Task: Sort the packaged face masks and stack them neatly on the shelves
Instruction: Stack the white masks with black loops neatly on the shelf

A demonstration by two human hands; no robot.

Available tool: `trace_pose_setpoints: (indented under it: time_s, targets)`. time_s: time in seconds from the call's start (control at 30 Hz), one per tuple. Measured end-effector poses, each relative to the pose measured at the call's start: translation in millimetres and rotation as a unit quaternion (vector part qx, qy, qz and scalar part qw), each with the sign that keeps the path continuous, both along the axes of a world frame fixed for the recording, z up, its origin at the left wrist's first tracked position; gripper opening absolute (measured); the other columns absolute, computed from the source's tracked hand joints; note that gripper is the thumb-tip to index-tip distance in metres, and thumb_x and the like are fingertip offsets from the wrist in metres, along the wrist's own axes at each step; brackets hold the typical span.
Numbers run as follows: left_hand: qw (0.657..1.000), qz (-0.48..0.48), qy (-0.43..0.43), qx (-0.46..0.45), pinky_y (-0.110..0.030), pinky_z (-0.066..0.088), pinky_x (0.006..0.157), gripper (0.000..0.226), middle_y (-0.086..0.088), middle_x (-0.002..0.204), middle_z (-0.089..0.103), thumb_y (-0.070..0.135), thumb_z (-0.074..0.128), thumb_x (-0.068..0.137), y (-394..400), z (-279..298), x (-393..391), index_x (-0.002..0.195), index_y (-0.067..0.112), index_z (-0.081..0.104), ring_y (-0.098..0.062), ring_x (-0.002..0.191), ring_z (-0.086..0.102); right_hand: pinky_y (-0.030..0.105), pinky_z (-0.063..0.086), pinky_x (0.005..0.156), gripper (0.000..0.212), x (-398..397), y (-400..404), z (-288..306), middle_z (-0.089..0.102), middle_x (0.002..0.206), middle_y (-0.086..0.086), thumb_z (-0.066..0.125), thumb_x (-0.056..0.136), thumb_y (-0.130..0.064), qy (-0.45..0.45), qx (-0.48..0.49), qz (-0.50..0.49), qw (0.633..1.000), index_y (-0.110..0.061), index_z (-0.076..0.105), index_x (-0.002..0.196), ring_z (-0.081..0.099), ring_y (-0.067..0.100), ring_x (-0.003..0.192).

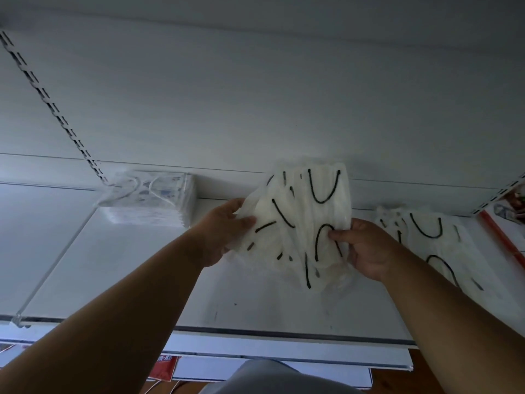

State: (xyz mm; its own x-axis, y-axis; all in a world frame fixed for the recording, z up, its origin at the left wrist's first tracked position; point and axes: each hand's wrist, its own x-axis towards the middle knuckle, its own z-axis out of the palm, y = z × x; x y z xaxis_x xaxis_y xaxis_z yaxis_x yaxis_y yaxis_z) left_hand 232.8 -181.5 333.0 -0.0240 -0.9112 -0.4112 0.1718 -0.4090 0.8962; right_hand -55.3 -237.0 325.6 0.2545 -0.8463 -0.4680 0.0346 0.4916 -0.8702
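Nearest you, your two bare forearms reach up from the bottom corners toward the white shelf (255, 308), whose front edge runs across just beyond your grey clothing; below that edge a red label (166, 368) shows on a lower level; your left hand (224, 231) has its grip closed on the left side of a loose bundle of packaged masks (301, 223), thumb over the front of the wrapping and fingers behind it; your right hand (366, 248) pinches the bundle's lower right part, thumb and fingertips curled onto the plastic; the bundle is white with black ear loops, fanned and uneven, held above the middle of the shelf; just to the right, a second pile of black-looped masks (431, 240) lies on the shelf, sprawled rather than squared; farther back on the left, a neat stack of masks with white loops (153, 197) sits against the rear panel, near a clear divider (54, 263); a slotted upright (51, 106) climbs the back wall behind it; at the far right edge, a red strip (502, 237) borders the neighbouring bay.
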Motion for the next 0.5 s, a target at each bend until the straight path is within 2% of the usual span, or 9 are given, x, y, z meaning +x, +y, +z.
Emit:
trace_pose_setpoints:
  time_s: [0.1, 0.23, 0.3, 0.37, 0.47, 0.5]
  targets:
    - [1.000, 0.013, -0.003, -0.005, -0.062, 0.054, 0.092, 0.041, -0.018, 0.117, 0.071, 0.009, 0.070, 0.090, 4.0, -4.2, 6.9, 0.128, 0.021, 0.063, -0.041, 0.107, 0.068, 0.036, 0.060, 0.067, 0.023, -9.2, 0.2, 1.8, 0.075, 0.102, 0.016, 0.060, 0.089, 0.005, -0.020, -0.014, -0.028, 0.999, -0.002, 0.069, 0.109, 0.073, 0.027, 0.088]
    - [0.999, -0.010, -0.037, -0.010, -0.061, 0.055, 0.089, 0.044, -0.019, 0.118, 0.069, 0.009, 0.072, 0.088, 7.7, -3.9, 13.2, 0.129, 0.021, 0.062, -0.042, 0.106, 0.068, 0.030, 0.060, 0.067, 0.023, -22.0, -1.9, 5.5, 0.075, 0.103, 0.015, 0.061, 0.087, 0.004, -0.046, -0.027, 0.002, 0.999, -0.004, 0.070, 0.107, 0.074, 0.023, 0.089]
    - [0.992, -0.055, -0.111, -0.010, -0.058, 0.058, 0.086, 0.038, -0.018, 0.114, 0.071, 0.010, 0.073, 0.087, 3.5, 1.9, 12.7, 0.123, 0.021, 0.064, -0.039, 0.100, 0.071, 0.029, 0.060, 0.072, 0.034, -24.5, -7.2, 12.1, 0.072, 0.111, 0.017, 0.078, 0.070, -0.009, -0.027, -0.051, 0.057, 0.997, -0.007, 0.074, 0.104, 0.073, 0.024, 0.094]
    - [0.970, -0.103, -0.219, -0.004, -0.049, 0.061, 0.083, 0.029, -0.013, 0.107, 0.072, 0.013, 0.073, 0.089, -4.7, 9.7, 10.0, 0.116, 0.020, 0.066, -0.032, 0.093, 0.073, 0.029, 0.059, 0.073, 0.044, -24.7, -16.3, 21.5, 0.072, 0.112, 0.018, 0.086, 0.058, -0.024, 0.040, -0.082, 0.118, 0.989, -0.011, 0.076, 0.099, 0.073, 0.024, 0.094]
    - [0.931, -0.161, -0.328, -0.013, -0.042, 0.060, 0.086, 0.018, -0.006, 0.103, 0.071, 0.025, 0.073, 0.089, -17.3, 18.0, 5.6, 0.107, 0.020, 0.070, -0.024, 0.093, 0.070, 0.034, 0.060, 0.079, 0.057, -19.6, -26.7, 30.6, 0.074, 0.108, 0.015, 0.094, 0.051, -0.044, 0.106, -0.107, 0.175, 0.973, -0.015, 0.078, 0.098, 0.072, 0.026, 0.094]
    - [0.921, -0.178, -0.347, -0.017, -0.041, 0.060, 0.088, 0.016, -0.004, 0.101, 0.071, 0.027, 0.072, 0.089, -20.4, 18.7, 3.5, 0.104, 0.022, 0.071, -0.022, 0.093, 0.069, 0.036, 0.059, 0.083, 0.050, -15.7, -27.5, 31.9, 0.074, 0.109, 0.015, 0.091, 0.059, -0.041, 0.127, -0.114, 0.186, 0.968, -0.015, 0.077, 0.100, 0.071, 0.028, 0.096]
